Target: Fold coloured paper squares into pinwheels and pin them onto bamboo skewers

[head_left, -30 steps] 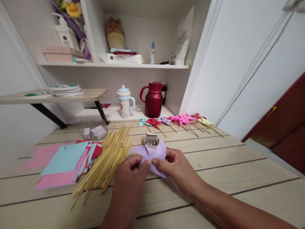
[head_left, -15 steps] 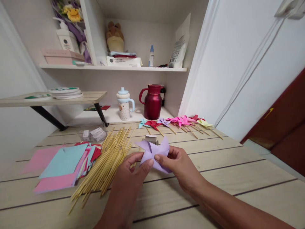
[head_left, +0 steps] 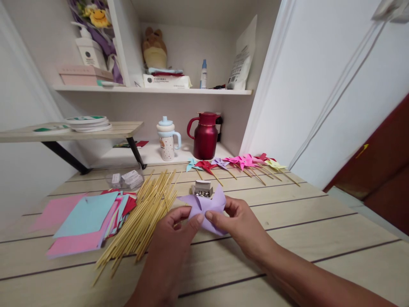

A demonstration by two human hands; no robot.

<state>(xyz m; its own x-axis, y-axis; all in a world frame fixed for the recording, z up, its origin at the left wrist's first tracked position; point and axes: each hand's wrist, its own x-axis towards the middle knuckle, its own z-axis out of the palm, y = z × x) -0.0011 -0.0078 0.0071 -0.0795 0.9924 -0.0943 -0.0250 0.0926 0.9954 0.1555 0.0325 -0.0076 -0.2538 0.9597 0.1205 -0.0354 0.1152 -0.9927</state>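
pale wooden planks make up the tabletop (head_left: pixel 287 221), running back to white shelves and a wall at the top of the frame. at the left edge lies a fan of pink, blue and red paper sheets (head_left: pixel 86 217), and just beside it a loose heap of bamboo sticks (head_left: pixel 143 213) spills toward lower centre, its nearest tips close to the person's wrist. the left hand (head_left: pixel 174 230) comes up from the bottom centre, thumb and forefinger pinched on the middle of a folded lilac paper pinwheel (head_left: pixel 204 207); the right hand (head_left: pixel 238 224) meets it from the lower right, fingertips pressed to the same centre, other fingers curled under a vane. the pinwheel sits just above the table, centre frame, right in front of a small open box of pins (head_left: pixel 202 189). further back, a spotted cup (head_left: pixel 166 138) and a red jug (head_left: pixel 204 135) stand on the low shelf, and a row of finished pinwheels (head_left: pixel 236 164) stretches toward the right. to my eye the folded points could spring loose if either pinch eases, and a sweep of the left forearm would scatter the sticks or tip the pin box. open plank lies to the right and below the hands; the left side is crowded.
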